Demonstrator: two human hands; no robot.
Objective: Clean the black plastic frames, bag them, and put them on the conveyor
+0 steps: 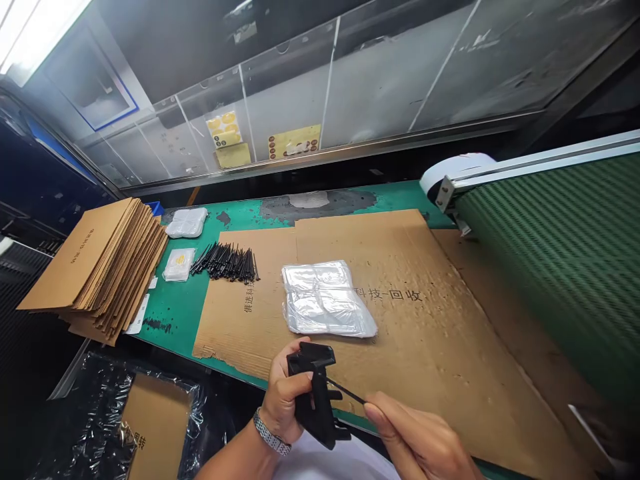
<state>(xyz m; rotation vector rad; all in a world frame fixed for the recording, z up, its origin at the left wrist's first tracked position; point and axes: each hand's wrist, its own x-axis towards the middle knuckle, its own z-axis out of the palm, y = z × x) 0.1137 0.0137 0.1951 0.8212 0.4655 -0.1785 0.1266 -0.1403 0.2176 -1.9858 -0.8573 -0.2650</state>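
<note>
My left hand [286,393], with a metal watch on its wrist, is closed around a black plastic part [315,400] with a flat flange and small tabs. My right hand [420,433] pinches the end of a thin black rod [347,390]. The rod's far end meets the black part near my left thumb; whether it sits inside an opening I cannot tell. Just beyond my hands lies a stack of clear plastic bags [327,297] on a cardboard sheet [270,333]. A pile of similar thin black rods [227,261] rests farther left.
Folded cardboard [100,260] is stacked at the left of the green table [185,320]. Small clear packets [179,265] and more bags [187,222] lie beside it. A green conveyor belt [560,267] rises at the right. Lower left, a plastic-lined box [155,420] holds cardboard.
</note>
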